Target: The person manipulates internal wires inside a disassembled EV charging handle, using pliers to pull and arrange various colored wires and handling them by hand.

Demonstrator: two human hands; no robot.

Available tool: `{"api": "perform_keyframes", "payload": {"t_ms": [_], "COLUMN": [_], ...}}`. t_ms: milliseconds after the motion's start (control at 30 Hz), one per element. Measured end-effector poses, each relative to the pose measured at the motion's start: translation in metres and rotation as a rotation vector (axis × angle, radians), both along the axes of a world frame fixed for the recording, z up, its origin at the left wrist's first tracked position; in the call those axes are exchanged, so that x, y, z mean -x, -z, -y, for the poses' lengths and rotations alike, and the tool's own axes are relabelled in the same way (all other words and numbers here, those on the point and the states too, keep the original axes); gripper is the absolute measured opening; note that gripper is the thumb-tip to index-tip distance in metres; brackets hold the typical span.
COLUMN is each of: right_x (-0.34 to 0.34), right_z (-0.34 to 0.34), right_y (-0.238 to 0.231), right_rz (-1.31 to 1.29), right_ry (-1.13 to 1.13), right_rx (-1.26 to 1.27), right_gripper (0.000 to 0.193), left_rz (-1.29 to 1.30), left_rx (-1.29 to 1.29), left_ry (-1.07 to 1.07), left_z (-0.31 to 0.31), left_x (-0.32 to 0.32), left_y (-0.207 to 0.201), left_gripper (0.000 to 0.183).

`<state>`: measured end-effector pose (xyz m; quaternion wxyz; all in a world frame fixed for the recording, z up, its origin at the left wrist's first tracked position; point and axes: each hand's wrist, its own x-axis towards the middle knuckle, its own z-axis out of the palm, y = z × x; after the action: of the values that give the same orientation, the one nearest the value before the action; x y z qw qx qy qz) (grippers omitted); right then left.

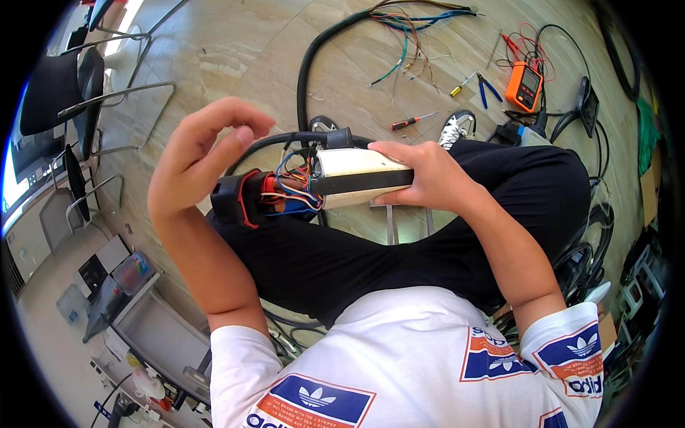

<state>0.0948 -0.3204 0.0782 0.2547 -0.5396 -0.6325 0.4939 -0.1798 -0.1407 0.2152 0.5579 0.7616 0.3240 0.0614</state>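
My right hand [435,178] grips the white and black housing [364,178] of a charging connector over my lap, thumb on one side and fingers on the other. Coloured wires [292,189] spill from the housing's left end and run into a black connector head [232,200] with a red seal. A black cable [278,139] with a sleeve passes along the far side of the housing. My left hand [207,153] is raised above and left of the connector head. Its fingers are loosely curved, with nothing visible between them and the thumb.
Beyond my feet, a thick black cable [307,71] ends in stripped wires [410,43]. An orange multimeter [524,87], blue-handled pliers [489,90], a yellow screwdriver [460,87] and a red-black screwdriver [407,123] lie on the floor. Chairs [53,93] stand left; cable coils [589,242] lie right.
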Motion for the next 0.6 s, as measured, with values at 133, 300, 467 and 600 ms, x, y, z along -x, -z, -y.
{"api": "perform_keyframes", "payload": {"t_ms": [133, 300, 467, 600], "right_x": [0.001, -0.004, -0.009, -0.013], "right_z": [0.002, 0.003, -0.005, -0.006], "right_y": [0.001, -0.005, -0.023, -0.032], "right_rz": [0.035, 0.058, 0.015, -0.007], "right_ry": [-0.073, -0.133, -0.173, -0.165], "right_rx": [-0.034, -0.044, -0.094, -0.123], "right_gripper": [0.075, 0.078, 0.079, 0.081], "left_rz": [-0.207, -0.247, -0.166, -0.189], "left_rx": [0.079, 0.24, 0.334, 0.399], "left_ry": [0.037, 0.271, 0.511, 0.504], "left_z": [-0.008, -0.008, 0.002, -0.003], "left_x": [0.006, -0.001, -0.012, -0.016], "left_y": [0.018, 0.026, 0.046, 0.03], "left_gripper": [0.03, 0.045, 0.043, 0.029]}}
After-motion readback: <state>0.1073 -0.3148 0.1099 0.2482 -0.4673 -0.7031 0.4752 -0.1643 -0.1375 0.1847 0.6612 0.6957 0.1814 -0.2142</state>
